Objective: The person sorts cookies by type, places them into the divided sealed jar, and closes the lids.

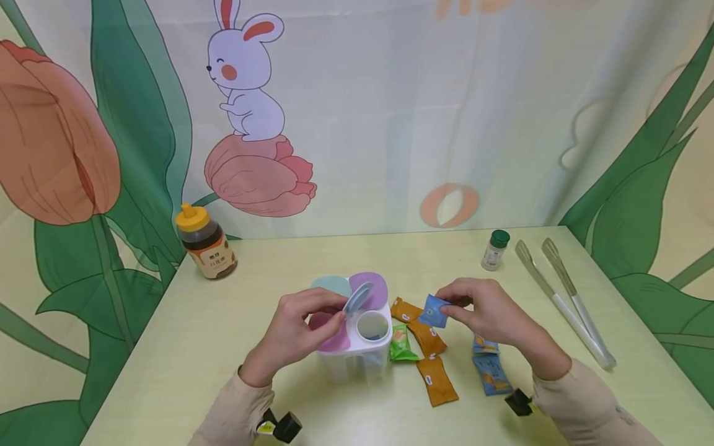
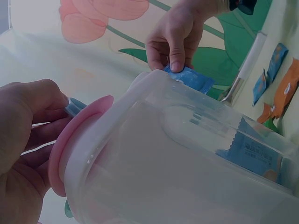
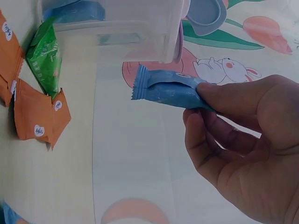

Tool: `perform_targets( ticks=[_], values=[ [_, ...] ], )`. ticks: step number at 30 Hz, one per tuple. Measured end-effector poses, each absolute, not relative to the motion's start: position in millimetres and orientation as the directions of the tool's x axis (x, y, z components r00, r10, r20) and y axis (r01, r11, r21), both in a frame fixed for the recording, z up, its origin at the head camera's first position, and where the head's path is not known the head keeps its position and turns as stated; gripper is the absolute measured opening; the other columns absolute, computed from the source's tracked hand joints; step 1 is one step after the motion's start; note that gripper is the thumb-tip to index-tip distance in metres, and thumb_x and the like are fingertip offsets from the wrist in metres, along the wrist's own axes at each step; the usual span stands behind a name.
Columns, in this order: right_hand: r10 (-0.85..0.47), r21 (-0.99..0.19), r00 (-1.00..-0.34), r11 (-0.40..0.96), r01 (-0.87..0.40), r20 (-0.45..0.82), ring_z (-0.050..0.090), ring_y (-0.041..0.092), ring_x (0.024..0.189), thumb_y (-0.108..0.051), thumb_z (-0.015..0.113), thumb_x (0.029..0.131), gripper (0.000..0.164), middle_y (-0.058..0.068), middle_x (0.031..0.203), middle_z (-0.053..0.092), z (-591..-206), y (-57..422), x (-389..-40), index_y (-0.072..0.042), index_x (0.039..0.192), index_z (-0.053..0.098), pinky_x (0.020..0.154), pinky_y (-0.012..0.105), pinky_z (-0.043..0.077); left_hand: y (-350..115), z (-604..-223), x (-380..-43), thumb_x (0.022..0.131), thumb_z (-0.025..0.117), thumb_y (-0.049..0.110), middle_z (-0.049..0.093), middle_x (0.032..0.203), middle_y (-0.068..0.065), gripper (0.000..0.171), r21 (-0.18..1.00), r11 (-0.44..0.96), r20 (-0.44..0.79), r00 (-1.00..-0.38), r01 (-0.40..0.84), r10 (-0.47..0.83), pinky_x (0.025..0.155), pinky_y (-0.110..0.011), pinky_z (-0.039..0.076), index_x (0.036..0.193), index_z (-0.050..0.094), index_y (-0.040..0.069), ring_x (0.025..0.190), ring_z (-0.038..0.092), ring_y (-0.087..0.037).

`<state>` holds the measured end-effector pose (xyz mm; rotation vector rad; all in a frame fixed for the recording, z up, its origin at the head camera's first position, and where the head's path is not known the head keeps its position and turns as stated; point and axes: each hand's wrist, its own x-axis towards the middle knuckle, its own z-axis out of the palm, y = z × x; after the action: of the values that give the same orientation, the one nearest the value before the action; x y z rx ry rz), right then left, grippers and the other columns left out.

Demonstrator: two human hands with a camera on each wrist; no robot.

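My left hand (image 1: pixel 301 325) pinches a raised blue-grey lid (image 1: pixel 358 298) on a clear storage box (image 1: pixel 352 365) with a white top. The round opening (image 1: pixel 372 326) beneath that lid is uncovered. Teal (image 1: pixel 331 284), purple (image 1: pixel 372 291) and pink lids lie flat over the other openings. To the right of the box, above the table, my right hand (image 1: pixel 491 310) holds a small blue snack packet (image 1: pixel 434 311) between thumb and fingers. Through the clear wall in the left wrist view, a blue packet (image 2: pixel 254 156) shows inside the box.
Orange packets (image 1: pixel 437 381) and a green packet (image 1: pixel 400 344) lie right of the box, with blue packets (image 1: pixel 493 375) farther right. A honey bottle (image 1: pixel 209 248) stands back left. A green-capped jar (image 1: pixel 494 251) and metal tongs (image 1: pixel 569 303) are at the right.
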<state>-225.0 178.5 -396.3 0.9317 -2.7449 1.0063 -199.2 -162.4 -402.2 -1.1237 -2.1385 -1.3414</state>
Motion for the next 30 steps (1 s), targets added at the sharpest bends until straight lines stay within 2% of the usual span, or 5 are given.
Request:
perform_targets(
  ticks=[13, 30],
  values=[
    [-0.504, -0.615, -0.814, 0.554, -0.561, 0.289, 0.06, 0.004, 0.072, -0.009, 0.075, 0.085, 0.011, -0.011, 0.084, 0.068, -385, 166, -224, -0.016, 0.093, 0.071, 0.068, 0.022, 0.057, -162, -402, -199, 0.081, 0.072, -0.005, 0.072, 0.093, -0.007, 0.021, 0.574, 0.223, 0.668, -0.608, 0.788, 0.429, 0.075, -0.024, 0.06, 0.101, 0.073, 0.002, 0.082, 0.071, -0.014],
    [-0.501, -0.629, -0.779, 0.48, -0.612, 0.376, 0.063, 0.006, 0.078, -0.009, 0.074, 0.086, 0.014, -0.007, 0.093, 0.071, -372, 156, -219, -0.015, 0.098, 0.073, 0.074, 0.024, 0.058, -161, -402, -200, 0.081, 0.072, -0.005, 0.072, 0.092, -0.006, 0.02, 0.566, 0.219, 0.679, -0.599, 0.795, 0.424, 0.073, -0.023, 0.06, 0.099, 0.073, 0.003, 0.081, 0.07, -0.014]
  ],
)
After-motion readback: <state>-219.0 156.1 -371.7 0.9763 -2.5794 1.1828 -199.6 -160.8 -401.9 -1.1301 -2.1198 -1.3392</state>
